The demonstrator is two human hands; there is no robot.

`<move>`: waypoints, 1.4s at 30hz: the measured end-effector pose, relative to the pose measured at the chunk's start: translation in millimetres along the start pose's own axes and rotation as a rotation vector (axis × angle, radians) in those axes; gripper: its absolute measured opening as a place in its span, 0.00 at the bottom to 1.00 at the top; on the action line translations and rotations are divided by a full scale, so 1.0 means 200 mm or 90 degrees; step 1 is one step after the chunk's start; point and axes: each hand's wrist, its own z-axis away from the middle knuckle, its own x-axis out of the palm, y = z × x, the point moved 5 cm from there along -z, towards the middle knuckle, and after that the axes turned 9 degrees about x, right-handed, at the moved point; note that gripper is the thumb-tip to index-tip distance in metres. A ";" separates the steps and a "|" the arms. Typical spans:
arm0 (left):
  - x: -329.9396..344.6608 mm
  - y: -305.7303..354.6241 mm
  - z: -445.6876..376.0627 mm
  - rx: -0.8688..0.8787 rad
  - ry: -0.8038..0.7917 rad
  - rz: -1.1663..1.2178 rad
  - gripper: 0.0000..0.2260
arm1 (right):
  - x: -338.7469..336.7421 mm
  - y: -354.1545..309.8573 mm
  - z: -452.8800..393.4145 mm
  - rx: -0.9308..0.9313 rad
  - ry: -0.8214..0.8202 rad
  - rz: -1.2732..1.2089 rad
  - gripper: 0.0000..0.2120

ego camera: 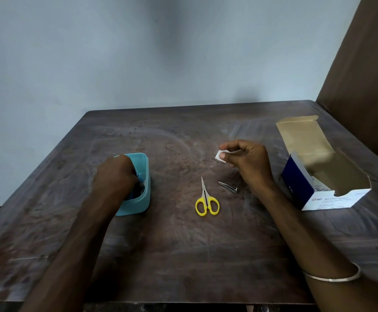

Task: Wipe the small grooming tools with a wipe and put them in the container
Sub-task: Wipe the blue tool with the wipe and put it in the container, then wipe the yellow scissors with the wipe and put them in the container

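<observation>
While right hand [248, 163] pinches wipe [220, 156] | left hand [118, 174] inside container [141, 199], grip unclear | scuffed brown table [183, 255]; pale wall [138, 52]

Right hand [248, 163] pinching wipe [220, 156]

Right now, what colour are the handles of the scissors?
Yellow; the scissors lie on the table, clearest in the head view.

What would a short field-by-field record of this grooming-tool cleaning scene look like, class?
left hand: reaching into the blue container; grip hidden
right hand: pinches a white wipe above the table
scissors: yellow handles, lying closed on the table
nail clipper: on the table, right of the scissors
swab box: open, at the far right
</observation>
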 end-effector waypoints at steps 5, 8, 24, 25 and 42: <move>-0.01 0.02 0.01 0.007 -0.014 -0.007 0.07 | 0.00 0.00 0.00 0.006 0.004 -0.005 0.11; -0.02 0.03 0.02 0.004 0.007 0.029 0.06 | 0.00 0.01 0.00 0.008 0.002 -0.005 0.13; -0.01 0.48 0.18 0.201 0.099 0.032 0.10 | -0.01 0.03 -0.02 0.038 0.013 -0.025 0.08; 0.04 0.50 0.18 0.195 0.061 0.015 0.11 | -0.01 0.03 -0.02 0.037 0.014 -0.025 0.09; 0.27 0.55 0.19 0.174 -0.132 0.013 0.06 | 0.01 0.05 -0.02 0.018 -0.014 0.026 0.10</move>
